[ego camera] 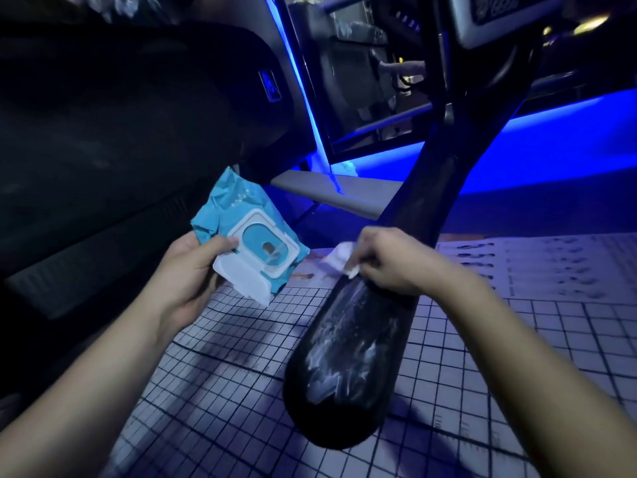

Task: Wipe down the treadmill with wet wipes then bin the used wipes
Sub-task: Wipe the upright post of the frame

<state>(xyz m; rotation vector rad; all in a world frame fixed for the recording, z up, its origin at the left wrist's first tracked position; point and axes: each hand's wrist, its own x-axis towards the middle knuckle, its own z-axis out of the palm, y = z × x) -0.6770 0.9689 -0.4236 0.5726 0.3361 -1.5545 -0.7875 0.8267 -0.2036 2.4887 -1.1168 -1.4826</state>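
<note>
Head view, dim room, blue light strips. Left hand (193, 267) grips a blue wipes pack (241, 236), white lid flipped open, held above the tiled floor (220, 391). Right hand (386, 260) pinches a white wipe (341, 258) against the black treadmill handrail (348, 357). Wet streaks on the handrail below the hand. Treadmill belt (103, 150) at left, dark.

A pale grid-tiled floor (224, 391) is spreading beneath the right hand (389, 260); blue strip lighting (537, 132) is glowing beyond it.
</note>
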